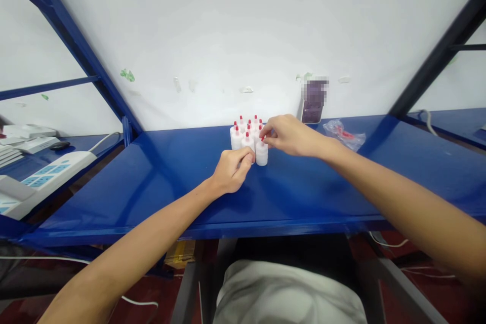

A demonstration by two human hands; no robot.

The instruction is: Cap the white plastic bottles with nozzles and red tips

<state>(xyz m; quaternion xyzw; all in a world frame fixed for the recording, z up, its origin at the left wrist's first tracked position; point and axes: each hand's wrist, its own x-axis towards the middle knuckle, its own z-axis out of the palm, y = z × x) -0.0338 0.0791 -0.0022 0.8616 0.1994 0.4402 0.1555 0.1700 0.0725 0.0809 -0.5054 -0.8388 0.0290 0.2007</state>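
Several small white squeeze bottles [237, 140] with red pointed caps stand upright in a tight cluster. At the cluster's front right is one bottle [261, 156] whose red cap [263, 138] sits between the thumb and fingers of my right hand [286, 134]. My left hand [234, 168] is closed just in front of the cluster, its fingers curled beside the front bottles. Whatever those fingers may hold is hidden. The lower part of the front middle bottle [247, 143] is covered by my left hand.
The bottles stand on a blue shelf table [170, 172] against a white wall. A clear plastic bag [343, 134] with red pieces lies at right. Behind it, a phone [313, 101] leans on the wall. At left is a white power strip [56, 174].
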